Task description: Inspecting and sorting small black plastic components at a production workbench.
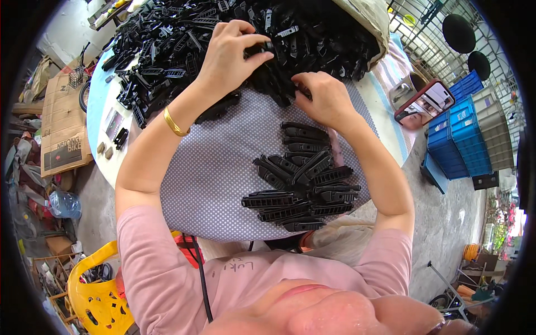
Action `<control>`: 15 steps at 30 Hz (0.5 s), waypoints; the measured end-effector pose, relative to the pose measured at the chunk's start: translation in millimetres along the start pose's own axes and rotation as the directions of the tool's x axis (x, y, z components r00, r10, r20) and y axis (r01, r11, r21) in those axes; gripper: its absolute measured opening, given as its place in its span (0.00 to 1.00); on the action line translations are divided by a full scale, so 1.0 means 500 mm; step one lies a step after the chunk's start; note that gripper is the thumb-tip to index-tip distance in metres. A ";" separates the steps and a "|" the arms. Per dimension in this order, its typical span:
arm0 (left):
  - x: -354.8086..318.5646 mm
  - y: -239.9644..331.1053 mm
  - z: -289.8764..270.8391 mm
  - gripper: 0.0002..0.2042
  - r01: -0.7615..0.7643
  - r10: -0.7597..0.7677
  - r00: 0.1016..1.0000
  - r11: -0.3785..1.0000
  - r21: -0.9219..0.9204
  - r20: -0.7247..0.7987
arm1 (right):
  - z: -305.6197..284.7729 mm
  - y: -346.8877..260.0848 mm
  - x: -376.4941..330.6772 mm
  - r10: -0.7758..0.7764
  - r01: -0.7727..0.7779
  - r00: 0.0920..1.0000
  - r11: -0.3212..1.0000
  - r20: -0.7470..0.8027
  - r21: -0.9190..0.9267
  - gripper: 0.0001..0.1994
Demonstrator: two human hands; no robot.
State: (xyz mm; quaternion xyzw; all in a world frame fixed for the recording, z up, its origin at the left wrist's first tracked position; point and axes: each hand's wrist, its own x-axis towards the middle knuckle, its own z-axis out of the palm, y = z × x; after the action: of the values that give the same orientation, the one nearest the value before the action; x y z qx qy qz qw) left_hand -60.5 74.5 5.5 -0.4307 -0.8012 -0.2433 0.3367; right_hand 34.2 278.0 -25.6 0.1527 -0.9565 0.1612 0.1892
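Note:
A big heap of black plastic parts (pixel 167 47), slim and slotted like ladders, covers the far side of the table. At the heap's near edge my left hand (pixel 226 61) is closed, thumb and fingers pinching a black plastic part (pixel 268 47). Just to the right and a little nearer, my right hand (pixel 326 101) is bent with thumb and forefinger around the end of another dark part (pixel 303 91), mostly hidden by the fingers. A smaller group of matching black parts (pixel 306 174) lies stacked on the grey dotted cloth (pixel 206 184) between my forearms.
An open sack (pixel 375 22) borders the heap at the far right. A phone (pixel 425 104) and a metal cup (pixel 406 89) stand at the table's right edge. Blue crates (pixel 460 139) are beyond it. A yellow chair (pixel 97 287) is at lower left, with cardboard (pixel 64 120) further back.

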 end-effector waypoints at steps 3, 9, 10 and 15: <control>0.005 0.007 -0.003 0.14 0.195 -0.198 0.980 0.930 -0.312 0.022 | 0.003 0.012 0.000 -0.032 0.032 0.999 0.999 -0.005 -0.003 0.13; 0.009 0.007 -0.001 0.16 0.575 -0.461 0.790 0.332 -0.748 0.404 | -0.006 -0.002 0.012 -0.199 0.221 0.953 0.972 -0.227 0.078 0.16; 0.007 0.009 0.002 0.16 0.575 -0.461 0.790 0.329 -0.749 0.404 | -0.003 -0.012 0.011 -0.199 0.221 0.954 0.972 -0.225 0.076 0.16; 0.001 0.006 0.010 0.17 0.625 -0.467 0.745 0.238 -0.744 0.477 | 0.026 -0.038 0.012 -0.138 0.141 0.983 0.990 -0.118 0.021 0.16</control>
State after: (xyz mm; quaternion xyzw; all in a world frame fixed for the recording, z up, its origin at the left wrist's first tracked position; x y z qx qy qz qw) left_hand -59.7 79.7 3.1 -0.2484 -0.6794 -0.6827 -0.1030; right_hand 31.4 254.9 -29.8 0.2125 -0.9284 0.1701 0.2529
